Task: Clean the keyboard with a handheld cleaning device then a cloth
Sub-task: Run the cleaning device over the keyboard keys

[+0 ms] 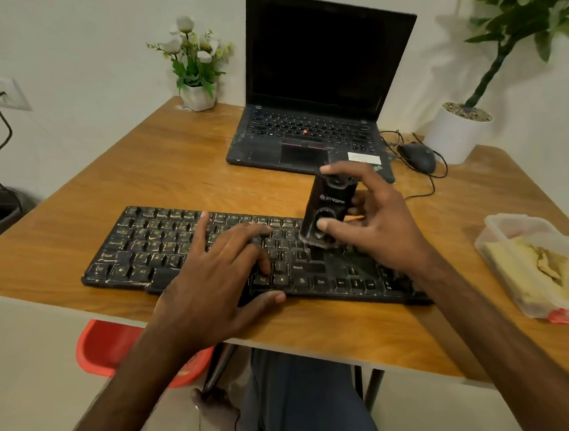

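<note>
A dusty black keyboard (134,249) lies across the near part of the wooden table (168,163). My left hand (213,280) lies flat on its middle keys with the fingers spread and the thumb at the front edge. My right hand (376,221) grips a black handheld cleaning device (327,204), which stands nearly upright with its lower end on the keys at the right of the main block. A yellowish cloth (532,269) lies in a clear plastic container (497,227) at the table's right edge.
An open black laptop (316,85) stands behind the keyboard. A wired mouse (417,157) lies to its right, next to a white plant pot (455,138). A small flower pot (198,97) stands at the back. A red stool (98,348) shows under the table.
</note>
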